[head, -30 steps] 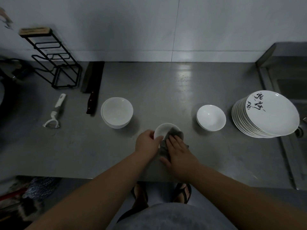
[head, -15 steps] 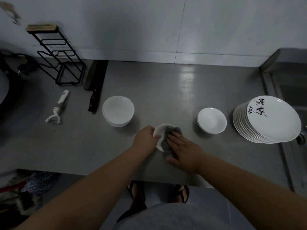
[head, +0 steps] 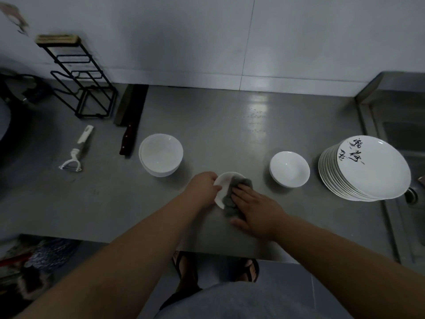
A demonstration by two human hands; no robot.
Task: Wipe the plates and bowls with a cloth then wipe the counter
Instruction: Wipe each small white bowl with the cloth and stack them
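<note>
Cloth (head: 231, 196), grey, is pressed into a small white bowl (head: 225, 180) by straight fingers of the right hand (head: 258, 211) while the left hand (head: 203, 188) grips its rim.

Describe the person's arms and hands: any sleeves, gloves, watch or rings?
The left hand and right hand are bare: no gloves, and no rings or watch that this dim view shows. The forearms are bare too, with no sleeve in view up to the frame edge. Below them show a grey garment and dark sandals.
</note>
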